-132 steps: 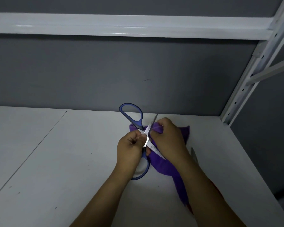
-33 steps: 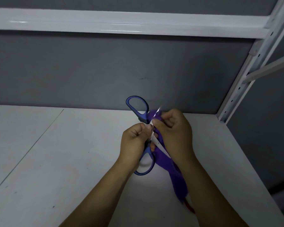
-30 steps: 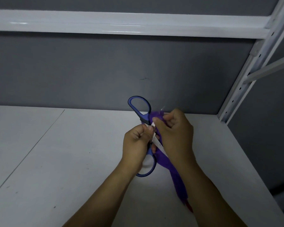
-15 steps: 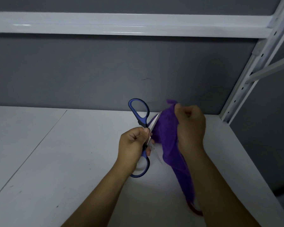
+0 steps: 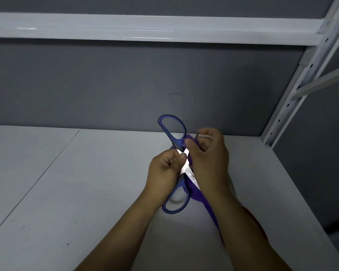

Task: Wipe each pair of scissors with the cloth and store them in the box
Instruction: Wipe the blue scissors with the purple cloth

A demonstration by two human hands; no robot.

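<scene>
Pinching scissors [image 5: 186, 164] at their pivot, left hand [image 5: 163, 170] leaves handles outside grip.

Storeroom: white slotted-steel shelving [image 5: 309, 71], grey wall [image 5: 125, 85].

A white shelf board [image 5: 70, 192] meets a grey back wall [image 5: 125, 85] under a white metal beam [image 5: 145, 28].

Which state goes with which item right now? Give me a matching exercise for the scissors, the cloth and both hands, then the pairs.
Things:
1. scissors
2. cloth
3. left hand
4. right hand

States:
A. purple, trailing below the right wrist
B. grips the scissors near the pivot
C. blue handles, blades spread
D. holds the cloth against a blade

Pairs: 1-C, 2-A, 3-B, 4-D
</scene>
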